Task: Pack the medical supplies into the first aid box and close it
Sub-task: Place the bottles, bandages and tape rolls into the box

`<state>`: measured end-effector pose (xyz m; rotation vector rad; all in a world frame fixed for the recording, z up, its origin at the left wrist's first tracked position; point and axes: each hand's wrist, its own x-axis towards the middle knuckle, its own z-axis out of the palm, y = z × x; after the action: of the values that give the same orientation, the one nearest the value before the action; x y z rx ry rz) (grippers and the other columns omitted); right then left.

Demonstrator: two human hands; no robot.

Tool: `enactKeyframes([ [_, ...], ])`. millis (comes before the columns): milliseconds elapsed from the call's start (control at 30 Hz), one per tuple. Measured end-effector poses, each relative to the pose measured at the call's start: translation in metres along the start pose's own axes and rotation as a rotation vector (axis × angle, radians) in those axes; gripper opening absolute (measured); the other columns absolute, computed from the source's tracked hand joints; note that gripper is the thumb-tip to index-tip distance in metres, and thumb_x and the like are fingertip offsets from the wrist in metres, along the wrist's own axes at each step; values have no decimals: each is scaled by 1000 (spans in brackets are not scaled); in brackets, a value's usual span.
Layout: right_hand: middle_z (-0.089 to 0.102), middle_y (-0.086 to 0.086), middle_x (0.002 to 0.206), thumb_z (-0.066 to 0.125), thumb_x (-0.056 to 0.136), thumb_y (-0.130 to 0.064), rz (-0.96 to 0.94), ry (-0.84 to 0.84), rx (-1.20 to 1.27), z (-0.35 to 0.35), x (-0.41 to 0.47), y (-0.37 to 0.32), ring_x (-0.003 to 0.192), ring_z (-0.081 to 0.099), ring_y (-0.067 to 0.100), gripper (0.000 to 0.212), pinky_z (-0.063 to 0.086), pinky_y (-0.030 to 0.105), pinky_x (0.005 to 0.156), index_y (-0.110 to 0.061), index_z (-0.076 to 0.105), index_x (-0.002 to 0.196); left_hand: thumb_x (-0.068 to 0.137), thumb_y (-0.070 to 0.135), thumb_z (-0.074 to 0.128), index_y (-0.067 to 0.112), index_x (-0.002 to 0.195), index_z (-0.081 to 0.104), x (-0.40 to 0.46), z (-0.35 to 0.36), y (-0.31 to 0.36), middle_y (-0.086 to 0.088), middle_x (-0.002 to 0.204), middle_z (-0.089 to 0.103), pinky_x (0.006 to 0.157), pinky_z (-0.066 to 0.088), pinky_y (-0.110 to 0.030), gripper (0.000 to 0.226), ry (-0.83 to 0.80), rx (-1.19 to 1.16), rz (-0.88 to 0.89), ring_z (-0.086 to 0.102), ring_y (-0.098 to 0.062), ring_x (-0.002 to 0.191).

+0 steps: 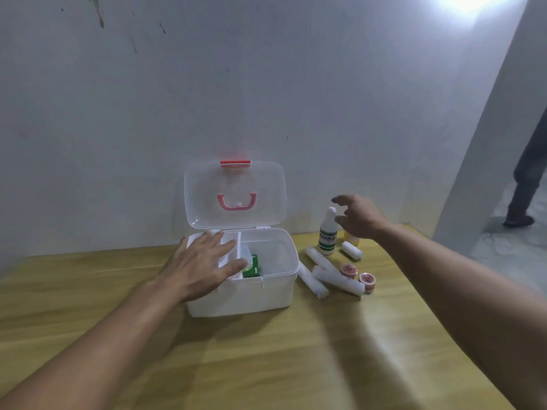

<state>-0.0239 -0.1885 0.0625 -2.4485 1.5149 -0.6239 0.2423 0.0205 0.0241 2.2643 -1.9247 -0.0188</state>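
A white first aid box (275, 291) stands open on the wooden table (266, 365), its clear lid (235, 193) with pink handle upright. A green packet (252, 266) lies inside. My left hand (201, 264) rests flat on the box's left inner tray, fingers spread. My right hand (359, 216) hovers open just above and right of a white bottle (328, 232) with a green label. Right of the box lie several white bandage rolls (337, 276), a short roll (352, 250) and two pink tape rolls (367, 281). A yellow item (352, 239) is partly hidden behind my hand.
A grey wall rises right behind the box. The table's right edge runs diagonally past the supplies. A person's leg (528, 184) stands on the floor at the far right, beyond a wall corner.
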Motion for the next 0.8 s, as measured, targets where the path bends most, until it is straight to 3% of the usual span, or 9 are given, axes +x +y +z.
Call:
enactKeyframes([
  [233,67,12,115,72,82,-20,-7,40,-21,17,4,-4,100,63,32,39,52,40,86,-15,59,119,55,90,-8,41,149,12,-3,1,2,5,162,5,119,2,-46,108,-16,60,4,0,-14,149],
  [467,67,16,114,64,87,-15,10,150,41,18,0,-13,104,61,35,32,53,42,87,-14,59,119,61,90,1,46,148,8,-2,1,0,6,162,1,119,-3,-47,98,-50,21,9,-5,-13,149],
  [567,67,17,115,63,87,-18,-3,232,82,7,-5,-20,103,62,35,31,53,44,88,-14,61,119,63,80,3,47,148,8,-2,0,-1,6,162,0,118,-3,-47,91,-63,-9,5,-6,-13,149],
  [700,71,12,107,66,84,-24,-80,345,219,-24,-12,-46,94,67,30,27,56,45,84,-17,68,110,78,75,14,46,148,7,-3,-2,0,5,162,-2,118,-5,-47,76,-88,-14,1,-7,-13,149],
  [800,73,11,103,70,82,-21,-177,321,380,-37,-21,-71,83,70,23,23,60,45,75,-15,70,105,86,70,21,46,148,6,-3,-2,1,5,162,-3,119,-5,-48,68,-86,18,4,-8,-14,149],
])
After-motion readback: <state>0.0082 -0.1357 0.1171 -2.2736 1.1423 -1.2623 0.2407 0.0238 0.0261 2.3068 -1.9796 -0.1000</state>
